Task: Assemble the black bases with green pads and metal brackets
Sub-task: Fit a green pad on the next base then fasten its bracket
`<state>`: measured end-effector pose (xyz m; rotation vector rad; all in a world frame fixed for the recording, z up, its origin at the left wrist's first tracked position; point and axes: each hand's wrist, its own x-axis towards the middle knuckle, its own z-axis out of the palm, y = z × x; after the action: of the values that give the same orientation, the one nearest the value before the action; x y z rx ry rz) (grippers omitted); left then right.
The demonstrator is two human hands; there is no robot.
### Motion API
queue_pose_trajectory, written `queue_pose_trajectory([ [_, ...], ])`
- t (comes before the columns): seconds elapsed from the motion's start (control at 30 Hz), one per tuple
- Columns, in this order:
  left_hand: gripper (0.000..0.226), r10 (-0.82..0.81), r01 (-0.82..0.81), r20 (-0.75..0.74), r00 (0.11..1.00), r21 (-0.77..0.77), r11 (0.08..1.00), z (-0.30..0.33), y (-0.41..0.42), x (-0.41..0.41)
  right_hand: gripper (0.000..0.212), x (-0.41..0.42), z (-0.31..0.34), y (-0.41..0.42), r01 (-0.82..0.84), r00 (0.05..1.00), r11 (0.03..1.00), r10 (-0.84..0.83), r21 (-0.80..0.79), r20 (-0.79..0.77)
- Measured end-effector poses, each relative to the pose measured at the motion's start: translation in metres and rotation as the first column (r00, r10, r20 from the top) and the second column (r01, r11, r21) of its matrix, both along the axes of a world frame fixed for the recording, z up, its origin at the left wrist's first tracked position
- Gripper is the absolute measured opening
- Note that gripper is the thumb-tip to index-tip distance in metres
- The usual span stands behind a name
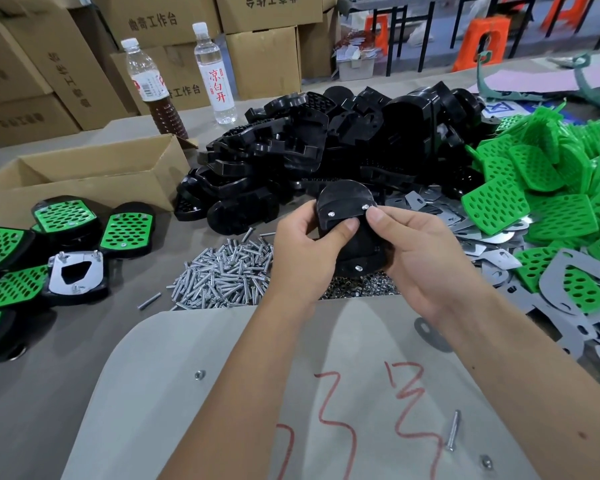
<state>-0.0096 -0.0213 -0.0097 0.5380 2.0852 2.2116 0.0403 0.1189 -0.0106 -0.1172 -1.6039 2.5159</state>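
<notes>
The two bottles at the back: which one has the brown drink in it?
The left bottle, half full of brown liquid, nearest the open cardboard box. The right bottle holds clear liquid and has red characters on its label.

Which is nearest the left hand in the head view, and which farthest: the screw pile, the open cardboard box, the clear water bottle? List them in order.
Measured from the left hand:
1. Screw pile, right beside it, on its left.
2. Open cardboard box, farther left and back.
3. Clear water bottle, standing at the table's far edge, farthest.
</notes>
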Motion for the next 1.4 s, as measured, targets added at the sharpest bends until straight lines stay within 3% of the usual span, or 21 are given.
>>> queue_pose_trajectory([
  [0.13, 0.023, 0.023, -0.023, 0.017, 1.0, 0.021, 1.0, 0.001, 0.001, 0.002, 0.032, 0.0, -0.001, 0.0, 0.045, 0.998, 0.998, -0.043, -0.044, 0.038],
  [0.33, 0.018, -0.052, 0.046, 0.26, 0.964, 0.03, 0.999, 0.005, 0.005, 0.009, 0.03, 0.001, 0.001, 0.004, 0.031, 0.998, 0.998, -0.034, 0.054, 0.061],
  [0.53, 0.013, -0.105, 0.079, 0.394, 0.913, 0.082, 0.993, 0.009, 0.0, 0.007, 0.029, 0.002, 0.002, 0.005, 0.042, 0.999, 0.995, -0.043, 0.091, 0.016],
  [0.73, 0.011, -0.114, 0.087, 0.363, 0.925, 0.087, 0.992, 0.008, -0.001, 0.005, 0.027, 0.002, 0.005, 0.004, 0.094, 0.995, 0.988, -0.096, 0.125, 0.007],
  [0.87, 0.017, -0.089, 0.068, 0.325, 0.942, 0.074, 0.995, 0.005, 0.0, 0.006, 0.019, 0.0, 0.005, 0.003, 0.228, 0.968, 0.968, -0.236, 0.105, 0.079],
  [1.07, 0.018, -0.101, 0.094, 0.342, 0.934, 0.037, 0.995, 0.005, -0.004, 0.003, 0.013, -0.001, 0.008, 0.004, 0.189, 0.968, 0.979, -0.199, 0.081, 0.149],
  [1.23, 0.017, -0.096, 0.067, 0.396, 0.913, 0.086, 0.994, 0.004, 0.002, 0.001, 0.014, 0.001, 0.014, 0.005, 0.199, 0.967, 0.964, -0.222, 0.174, 0.123],
  [1.4, 0.018, -0.116, 0.071, 0.406, 0.906, 0.125, 0.99, 0.013, 0.03, 0.007, 0.019, 0.014, 0.021, 0.033, 0.251, 0.958, 0.884, -0.286, 0.393, 0.031],
])
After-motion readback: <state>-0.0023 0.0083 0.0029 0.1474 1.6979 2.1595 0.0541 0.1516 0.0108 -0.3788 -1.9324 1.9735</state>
